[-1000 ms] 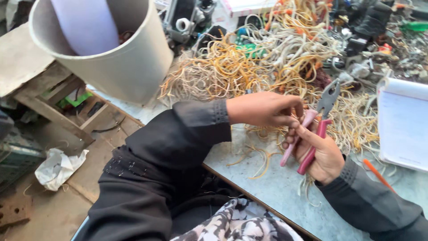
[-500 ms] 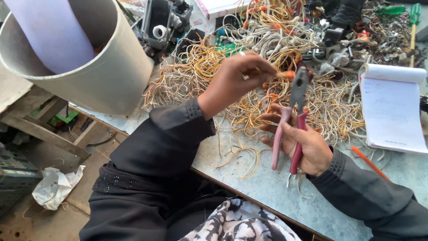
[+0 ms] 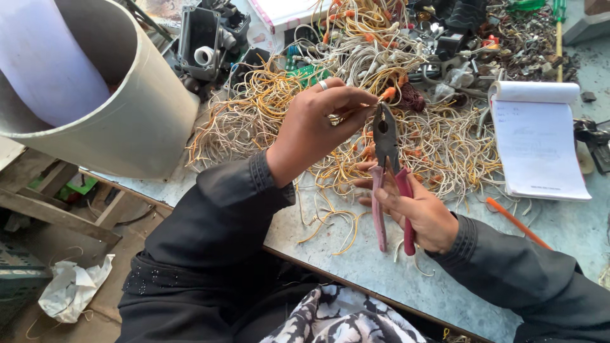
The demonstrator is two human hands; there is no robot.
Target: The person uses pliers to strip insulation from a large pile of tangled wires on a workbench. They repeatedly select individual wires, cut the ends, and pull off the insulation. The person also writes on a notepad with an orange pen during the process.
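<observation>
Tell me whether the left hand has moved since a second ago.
Yes. The left hand has lifted away from the right hand and pliers, moving up over the wire pile toward the far side of the table.

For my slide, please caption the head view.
Left hand pinches an orange-tipped thin wire; right hand holds pink-handled steel pliers over tangled wires.

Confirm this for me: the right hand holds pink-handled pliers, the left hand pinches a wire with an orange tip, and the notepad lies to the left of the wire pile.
One detail is wrong. The head view shows the notepad to the right of the wire pile, not left. The right hand does hold the pink-handled pliers, and the left hand pinches the orange-tipped wire.
</observation>
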